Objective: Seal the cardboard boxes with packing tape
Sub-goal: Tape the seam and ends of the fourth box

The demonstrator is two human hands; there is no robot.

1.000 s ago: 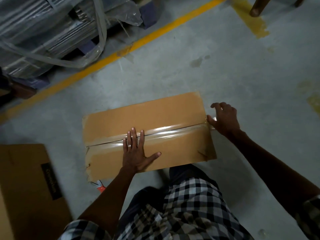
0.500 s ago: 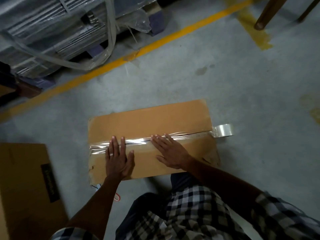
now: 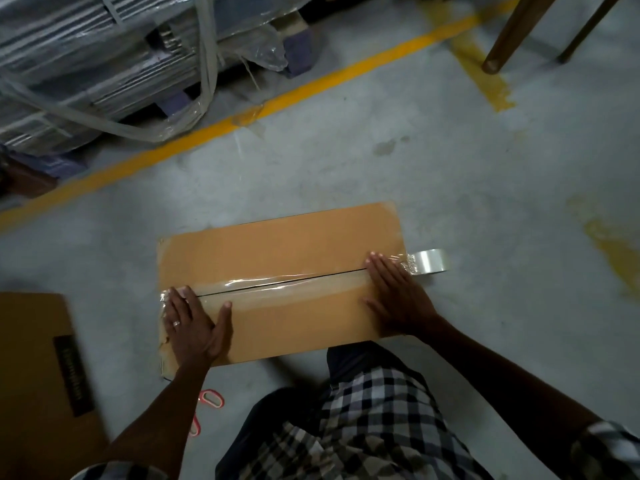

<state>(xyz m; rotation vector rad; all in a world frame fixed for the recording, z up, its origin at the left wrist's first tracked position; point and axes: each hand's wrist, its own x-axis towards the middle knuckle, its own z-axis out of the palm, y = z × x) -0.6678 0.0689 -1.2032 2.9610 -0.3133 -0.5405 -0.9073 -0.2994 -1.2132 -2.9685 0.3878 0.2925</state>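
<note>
Both hands lying flat, grasping nothing: left hand (image 3: 194,327) pressing cardboard box (image 3: 277,251) tape strip (image 3: 277,285) left end, right hand (image 3: 398,296) pressing right end; tape roll (image 3: 431,262) hanging off box's right edge.

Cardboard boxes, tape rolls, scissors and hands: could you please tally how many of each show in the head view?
Cardboard boxes: 2, the taped box and the second box at the left edge
Tape rolls: 1, the roll
Scissors: 1, red-handled
Hands: 2, left hand, right hand, flat on the taped box
Total: 6

Red-handled scissors (image 3: 207,407) on the floor, wrapped pallet (image 3: 104,64) behind a yellow line (image 3: 277,102).
</note>
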